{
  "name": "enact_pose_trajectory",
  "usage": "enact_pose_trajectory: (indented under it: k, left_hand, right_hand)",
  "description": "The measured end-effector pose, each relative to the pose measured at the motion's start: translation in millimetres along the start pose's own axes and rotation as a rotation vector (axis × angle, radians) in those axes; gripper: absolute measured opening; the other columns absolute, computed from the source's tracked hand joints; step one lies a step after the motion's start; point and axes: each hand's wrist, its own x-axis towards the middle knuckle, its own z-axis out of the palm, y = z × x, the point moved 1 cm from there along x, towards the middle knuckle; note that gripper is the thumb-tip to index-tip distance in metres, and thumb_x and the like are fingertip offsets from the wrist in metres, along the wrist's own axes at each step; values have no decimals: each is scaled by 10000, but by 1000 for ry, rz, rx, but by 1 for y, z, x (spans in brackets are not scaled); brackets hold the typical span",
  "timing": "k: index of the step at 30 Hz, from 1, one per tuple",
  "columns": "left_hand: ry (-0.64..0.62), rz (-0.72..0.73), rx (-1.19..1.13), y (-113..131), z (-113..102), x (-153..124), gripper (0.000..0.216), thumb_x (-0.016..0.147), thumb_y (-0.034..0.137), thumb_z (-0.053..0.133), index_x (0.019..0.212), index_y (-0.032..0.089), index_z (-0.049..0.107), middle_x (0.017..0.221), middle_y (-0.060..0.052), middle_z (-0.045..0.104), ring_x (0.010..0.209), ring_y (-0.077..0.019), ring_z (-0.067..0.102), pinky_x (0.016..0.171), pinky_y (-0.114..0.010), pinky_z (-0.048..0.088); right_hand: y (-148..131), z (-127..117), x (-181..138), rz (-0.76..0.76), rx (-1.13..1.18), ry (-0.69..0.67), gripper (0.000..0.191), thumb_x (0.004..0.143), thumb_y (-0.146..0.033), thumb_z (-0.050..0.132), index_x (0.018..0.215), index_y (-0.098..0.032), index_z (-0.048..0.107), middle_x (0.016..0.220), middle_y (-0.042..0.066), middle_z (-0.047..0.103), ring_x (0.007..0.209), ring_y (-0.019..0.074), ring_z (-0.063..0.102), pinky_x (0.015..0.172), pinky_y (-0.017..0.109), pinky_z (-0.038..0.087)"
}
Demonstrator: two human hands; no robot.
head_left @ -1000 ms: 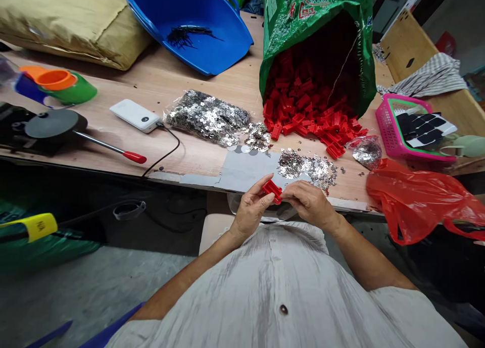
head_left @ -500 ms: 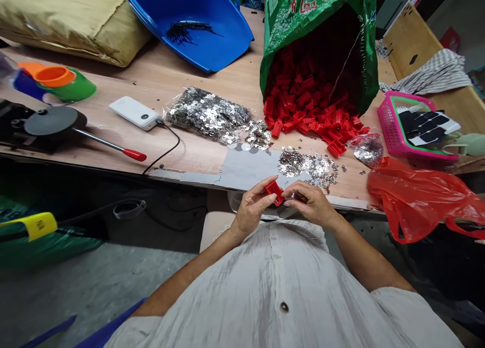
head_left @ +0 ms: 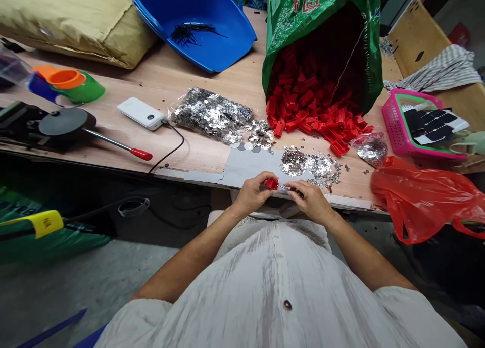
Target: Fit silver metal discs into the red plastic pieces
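Between the fingertips and thumb of my left hand (head_left: 253, 192) is a small red plastic part (head_left: 271, 183), held up at the table's front edge. My right hand (head_left: 308, 197) is closed on a thin metal tool (head_left: 282, 187) whose tip points left and reaches the red part. Most of the tool is hidden in my fingers, so its exact kind does not show. Just beyond my hands, a loose pile of small silver metal pieces (head_left: 320, 167) lies partly on a grey sheet (head_left: 246, 167).
Red parts spill from a green sack (head_left: 320, 30) at the back. A clear bag of metal pieces (head_left: 212, 113), white power bank (head_left: 140, 113) and lever tool with red grip (head_left: 141, 153) lie left. A pink basket (head_left: 397, 131) and red plastic bag (head_left: 424, 196) are right.
The red part has been turned and raised slightly in my left hand. My right hand has drawn a little to the right, and the thin metal tool now shows between the hands.
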Motion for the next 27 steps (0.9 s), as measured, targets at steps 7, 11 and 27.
enact_pose_trajectory:
  k: [7,11,27]
  left_hand:
    - [-60,34,71,-3,-3,10,361,699,240,761,1058,269,737,982,-19,750,1038,-257,668,1028,-393,447]
    - [-59,44,35,-3,-5,12,368,666,242,789,1030,290,757,974,-6,763,1096,-282,661,1078,-431,420]
    - [-127,20,95,-4,-6,15,309,689,243,752,997,243,741,984,-33,763,900,-228,690,855,-322,493]
  right_hand:
    - [5,7,7,-30,-58,-62,224,941,-195,520,1103,-207,675,999,69,684,920,178,639,837,306,492]
    - [7,7,8,-57,-57,-63,224,940,-180,519,1101,-209,672,989,68,678,917,176,636,839,309,495]
    - [-17,9,11,98,-262,-122,222,955,-178,473,1041,-219,673,965,67,662,898,186,632,775,286,486]
